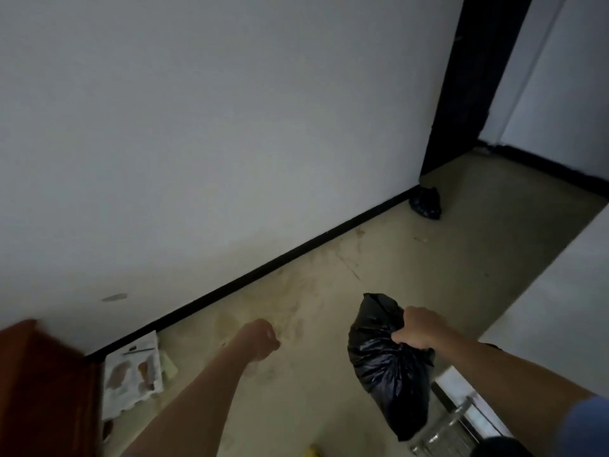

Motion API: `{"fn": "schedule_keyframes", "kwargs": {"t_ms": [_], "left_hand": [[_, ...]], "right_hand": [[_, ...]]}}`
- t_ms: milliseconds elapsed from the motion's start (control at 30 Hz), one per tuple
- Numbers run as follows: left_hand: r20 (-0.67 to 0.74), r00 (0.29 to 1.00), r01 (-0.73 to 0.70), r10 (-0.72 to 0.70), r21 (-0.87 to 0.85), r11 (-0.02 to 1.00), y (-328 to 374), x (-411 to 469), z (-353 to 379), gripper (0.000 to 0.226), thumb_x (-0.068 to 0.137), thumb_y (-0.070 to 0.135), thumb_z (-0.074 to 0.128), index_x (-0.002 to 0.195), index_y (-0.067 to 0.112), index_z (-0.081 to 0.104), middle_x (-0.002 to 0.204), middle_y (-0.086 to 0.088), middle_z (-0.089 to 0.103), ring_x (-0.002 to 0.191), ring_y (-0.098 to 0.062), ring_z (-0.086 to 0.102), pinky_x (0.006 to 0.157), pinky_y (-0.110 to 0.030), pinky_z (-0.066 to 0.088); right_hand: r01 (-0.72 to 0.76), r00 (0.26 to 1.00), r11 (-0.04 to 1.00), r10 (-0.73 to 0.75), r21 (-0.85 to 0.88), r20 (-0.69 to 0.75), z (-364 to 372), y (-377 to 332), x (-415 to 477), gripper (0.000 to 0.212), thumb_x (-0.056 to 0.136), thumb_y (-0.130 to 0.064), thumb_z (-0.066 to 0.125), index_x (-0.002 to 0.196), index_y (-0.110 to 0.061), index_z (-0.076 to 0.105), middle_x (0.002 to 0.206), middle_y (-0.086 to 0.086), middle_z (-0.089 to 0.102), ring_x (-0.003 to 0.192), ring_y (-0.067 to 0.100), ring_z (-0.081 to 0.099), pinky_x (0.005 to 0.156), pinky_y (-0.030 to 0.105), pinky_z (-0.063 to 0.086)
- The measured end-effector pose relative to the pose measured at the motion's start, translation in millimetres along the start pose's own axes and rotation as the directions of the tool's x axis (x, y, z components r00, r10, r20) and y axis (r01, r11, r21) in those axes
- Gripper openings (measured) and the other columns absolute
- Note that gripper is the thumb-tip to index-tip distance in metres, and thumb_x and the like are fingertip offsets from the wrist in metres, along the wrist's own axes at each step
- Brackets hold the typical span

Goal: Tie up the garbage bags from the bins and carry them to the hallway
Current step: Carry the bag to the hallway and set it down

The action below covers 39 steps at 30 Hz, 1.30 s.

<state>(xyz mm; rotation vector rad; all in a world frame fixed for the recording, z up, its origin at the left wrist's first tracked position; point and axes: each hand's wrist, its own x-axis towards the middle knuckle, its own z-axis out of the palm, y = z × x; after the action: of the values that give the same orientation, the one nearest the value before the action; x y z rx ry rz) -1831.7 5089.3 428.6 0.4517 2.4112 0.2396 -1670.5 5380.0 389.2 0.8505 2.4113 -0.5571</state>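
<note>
Two bare forearms reach forward and down from the bottom of the view, over a stained beige floor (379,258). Nearest on the right, the right hand (416,327) is clenched around the gathered neck of a black garbage bag (389,367), which hangs clear of the floor with its bulk sagging below the fist. A twisted tail of plastic sticks up above the grip; whether it is knotted cannot be told. Just below and right of the bag is a pale, partly transparent object, too blurred to name. The left hand (263,339) is curled into a loose fist holding nothing, out in front over the floor.

At the lower left, a reddish-brown panel (43,387), perhaps a door or furniture, fills the corner. Beside it a stained white tray (133,377) leans at the foot of a plain white wall (214,127) with a black skirting strip (280,258).

Farther on, a second black garbage bag (425,203) sits on the floor against the wall's end, near a dark door frame (474,77) and an opening beyond.

Likely risks: the thin plastic could slip or tear under the one-hand grip, and an untied neck would spill rubbish. Dim light and floor clutter could cause a stumble.
</note>
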Motion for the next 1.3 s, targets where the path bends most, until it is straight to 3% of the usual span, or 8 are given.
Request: {"fn": "schedule_keyframes", "kwargs": {"t_ms": [67,200,367,533,667,867,1133,1300], "left_hand": [[0.023,0.999,-0.042,0.042,0.028,0.999,22.8,47.0,-36.4,0.013,0.09,0.024,0.063,0.088,0.012,0.067,0.103,-0.009,0.069,0.1,-0.024,0.066,0.079,-0.028,0.049],[0.015,0.991,-0.13,0.13,0.002,0.991,96.0,136.8,-93.1,0.027,0.09,0.02,0.061,0.067,0.024,0.048,0.07,0.006,0.053,0.061,-0.007,0.053,0.06,-0.02,0.042],[0.071,0.967,-0.248,0.244,0.058,0.967,197.7,249.0,-119.3,0.018,0.087,0.023,0.061,0.073,0.025,0.051,0.074,0.006,0.054,0.073,-0.015,0.056,0.067,-0.023,0.047],[0.102,0.954,-0.297,0.283,0.166,0.94,297.7,364.4,-137.3,0.015,0.089,0.026,0.056,0.075,0.029,0.051,0.097,0.0,0.06,0.085,-0.014,0.053,0.074,-0.022,0.039],[0.118,0.948,-0.316,0.295,0.248,0.916,377.0,446.6,-164.4,0.02,0.09,0.027,0.057,0.106,0.017,0.064,0.113,-0.005,0.065,0.106,-0.021,0.059,0.083,-0.028,0.045],[0.165,0.937,-0.341,0.308,0.234,0.91,471.9,545.3,-196.6,0.021,0.09,0.028,0.058,0.107,0.018,0.064,0.113,-0.004,0.067,0.104,-0.02,0.062,0.089,-0.032,0.051],[0.242,0.902,-0.414,0.357,0.256,0.873,606.4,736.2,-213.2,0.016,0.091,0.025,0.056,0.101,0.017,0.064,0.107,-0.004,0.067,0.101,-0.021,0.062,0.089,-0.033,0.051],[0.301,0.888,-0.431,0.348,0.278,0.859,685.0,826.6,-227.1,0.015,0.09,0.027,0.056,0.101,0.02,0.064,0.107,-0.002,0.067,0.099,-0.019,0.063,0.09,-0.036,0.052]], "right_hand": [[-0.052,0.998,0.997,0.053,0.048,-0.028,-33.0,-1.4,30.7,0.042,0.077,-0.047,0.062,0.065,-0.026,0.027,0.066,-0.004,0.039,0.056,0.015,0.041,0.053,0.027,0.03],[-0.134,0.986,0.978,0.148,0.162,-0.078,-96.1,9.5,85.5,0.038,0.074,-0.05,0.063,0.067,-0.024,0.036,0.073,-0.002,0.052,0.069,0.02,0.057,0.056,0.026,0.036],[-0.21,0.967,0.953,0.235,0.217,-0.098,-158.4,44.4,170.9,0.036,0.08,-0.051,0.063,0.07,-0.022,0.042,0.074,-0.003,0.049,0.078,0.023,0.059,0.056,0.025,0.036],[-0.265,0.957,0.945,0.282,0.193,-0.064,-213.9,90.5,286.4,0.055,0.085,-0.053,0.06,0.12,-0.011,0.051,0.115,0.007,0.059,0.1,0.025,0.06,0.082,0.03,0.048],[-0.292,0.954,0.942,0.298,0.165,-0.014,-278.5,120.7,360.3,0.046,0.084,-0.054,0.061,0.107,-0.016,0.048,0.102,0.004,0.057,0.088,0.023,0.058,0.076,0.03,0.047],[-0.328,0.944,0.938,0.328,0.115,0.014,-384.9,166.1,451.4,0.041,0.084,-0.052,0.061,0.098,-0.016,0.047,0.089,0.001,0.053,0.081,0.021,0.056,0.068,0.028,0.042],[-0.361,0.933,0.922,0.354,0.14,0.073,-473.0,225.7,628.0,0.049,0.084,-0.051,0.062,0.111,-0.012,0.052,0.099,0.004,0.058,0.083,0.022,0.058,0.07,0.03,0.046],[-0.36,0.932,0.919,0.349,0.161,0.095,-528.5,249.9,723.2,0.036,0.088,-0.047,0.06,0.092,-0.015,0.044,0.085,0.003,0.053,0.076,0.023,0.057,0.068,0.031,0.044]]}}
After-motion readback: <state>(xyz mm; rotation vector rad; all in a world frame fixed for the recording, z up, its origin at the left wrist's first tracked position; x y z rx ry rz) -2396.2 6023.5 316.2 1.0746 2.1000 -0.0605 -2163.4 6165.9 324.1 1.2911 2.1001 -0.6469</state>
